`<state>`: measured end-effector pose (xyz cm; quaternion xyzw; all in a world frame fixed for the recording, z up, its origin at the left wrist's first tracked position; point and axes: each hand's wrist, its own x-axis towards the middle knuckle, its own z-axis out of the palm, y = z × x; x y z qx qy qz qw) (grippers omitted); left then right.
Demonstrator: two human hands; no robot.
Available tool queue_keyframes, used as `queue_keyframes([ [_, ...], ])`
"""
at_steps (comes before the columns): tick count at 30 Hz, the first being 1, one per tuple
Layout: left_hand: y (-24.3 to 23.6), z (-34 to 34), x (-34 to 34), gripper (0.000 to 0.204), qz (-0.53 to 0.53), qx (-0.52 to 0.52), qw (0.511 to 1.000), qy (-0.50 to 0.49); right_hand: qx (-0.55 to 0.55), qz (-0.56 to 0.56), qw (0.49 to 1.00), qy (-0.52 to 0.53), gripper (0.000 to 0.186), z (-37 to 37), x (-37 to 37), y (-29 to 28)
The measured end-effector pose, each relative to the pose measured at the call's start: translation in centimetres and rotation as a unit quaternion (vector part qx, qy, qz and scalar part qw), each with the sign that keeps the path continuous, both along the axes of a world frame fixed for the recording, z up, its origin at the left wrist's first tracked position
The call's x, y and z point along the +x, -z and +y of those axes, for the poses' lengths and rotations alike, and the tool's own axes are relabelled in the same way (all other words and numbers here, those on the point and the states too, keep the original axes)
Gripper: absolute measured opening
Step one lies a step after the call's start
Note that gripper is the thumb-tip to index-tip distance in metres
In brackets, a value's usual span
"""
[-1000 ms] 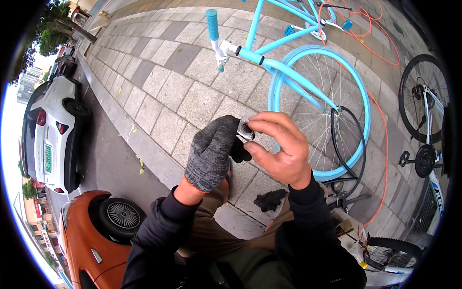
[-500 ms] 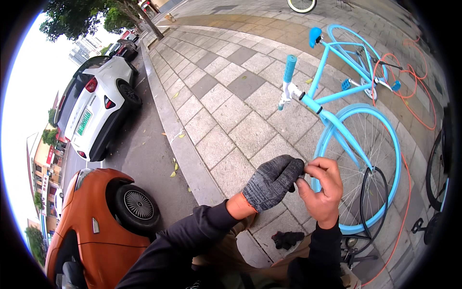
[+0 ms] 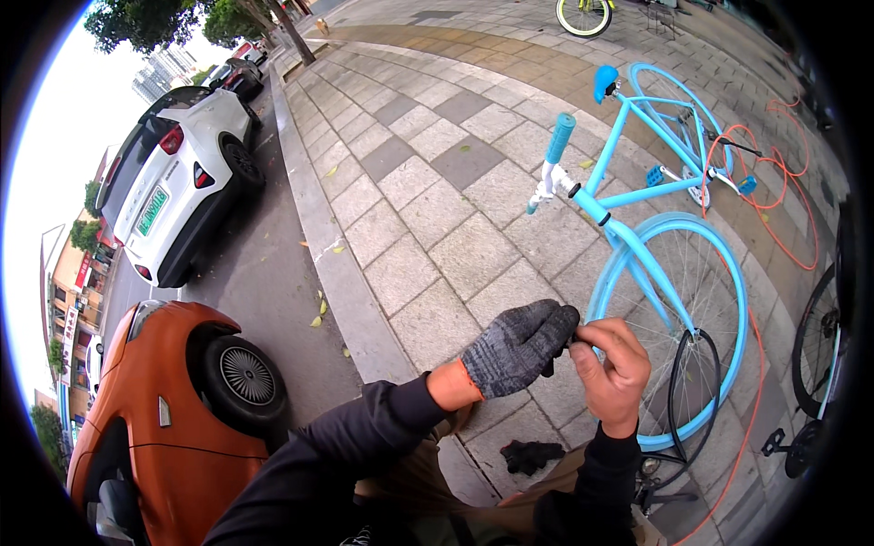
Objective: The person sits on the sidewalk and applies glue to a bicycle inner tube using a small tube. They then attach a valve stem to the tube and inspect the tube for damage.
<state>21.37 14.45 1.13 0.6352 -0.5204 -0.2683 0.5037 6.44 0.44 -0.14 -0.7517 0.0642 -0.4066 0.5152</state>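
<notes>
The gloved left hand [image 3: 523, 350] and bare right hand [image 3: 614, 371] both pinch a small dark part [image 3: 573, 342]. It lies between their fingertips, long axis hidden

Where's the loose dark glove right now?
In the head view, the loose dark glove lies low, right of centre, on the paving below the gloved left hand and bare right hand.

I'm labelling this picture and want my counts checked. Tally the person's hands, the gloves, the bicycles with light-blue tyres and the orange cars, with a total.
Hands: 2 (gloved left hand, bare right hand)
Gloves: 2 (grey glove worn, dark glove on the paving)
Light-blue-tyred bicycles: 1
Orange cars: 1
Total: 6
</notes>
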Motion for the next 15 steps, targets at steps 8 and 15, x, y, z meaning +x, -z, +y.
queue_keyframes([
  [8,0.8,-0.2,0.8,0.044,-0.213,-0.075,0.973,0.051,0.001,0.012,1.0,0.008,0.026,0.4,-0.4,-0.2],
  [15,-0.1,-0.4,0.2,0.034,0.007,0.015,0.999,0.043,0.057,-0.013,0.998,-0.035,0.032,-0.1,-0.8,0.7],
])
